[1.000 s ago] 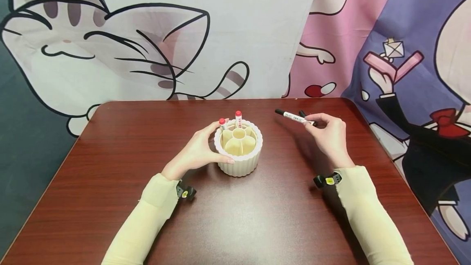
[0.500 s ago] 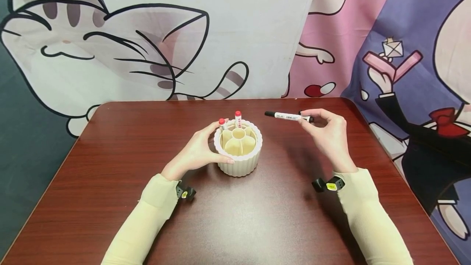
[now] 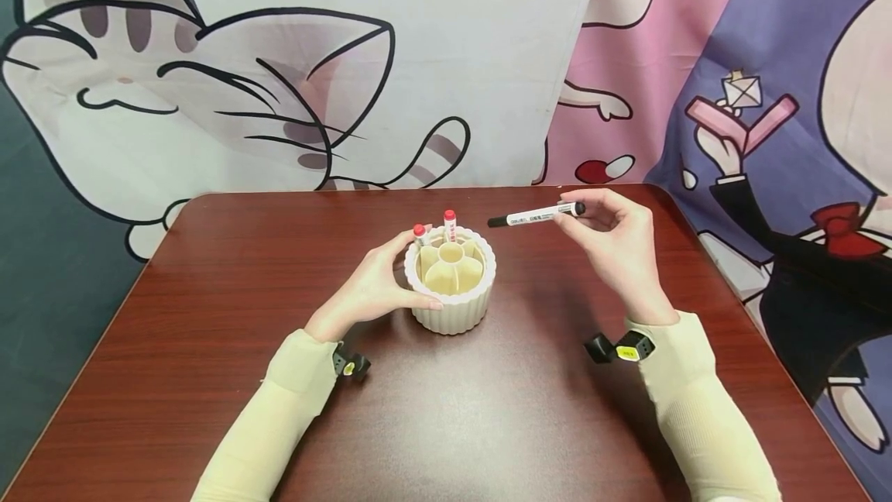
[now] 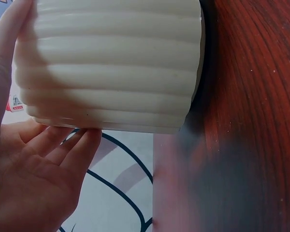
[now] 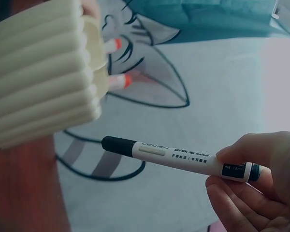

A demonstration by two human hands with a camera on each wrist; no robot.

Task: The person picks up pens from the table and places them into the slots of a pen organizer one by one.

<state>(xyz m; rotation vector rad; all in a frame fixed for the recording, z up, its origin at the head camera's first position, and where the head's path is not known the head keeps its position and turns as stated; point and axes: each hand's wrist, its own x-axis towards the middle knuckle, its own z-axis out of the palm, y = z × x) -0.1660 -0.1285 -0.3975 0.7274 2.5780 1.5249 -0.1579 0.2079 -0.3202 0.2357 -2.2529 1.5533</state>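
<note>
A cream, ribbed pen holder (image 3: 453, 318) with flower-shaped compartments stands on the table. My left hand (image 3: 372, 281) grips its left side, thumb on the front and fingers round the back; the left wrist view shows the fingers against the ribbed wall (image 4: 111, 63). Two red-capped markers, one at the back (image 3: 450, 225) and one at the left (image 3: 420, 235), stand in its rear compartments. Up and to the right, my right hand (image 3: 613, 246) pinches a white marker (image 3: 533, 215) near its rear end. The marker's black cap (image 5: 118, 144) points left toward the pen holder.
The brown wooden table (image 3: 446, 424) reaches back to a cloth backdrop (image 3: 488, 60) printed with a cartoon cat and other figures. A small black camera sits on each wrist, the left one (image 3: 354, 365) and the right one (image 3: 616, 348).
My right hand has lifted the marker off the far right of the table and brought it left, its capped end nearer the pen holder. The left hand keeps its grip in place.
</note>
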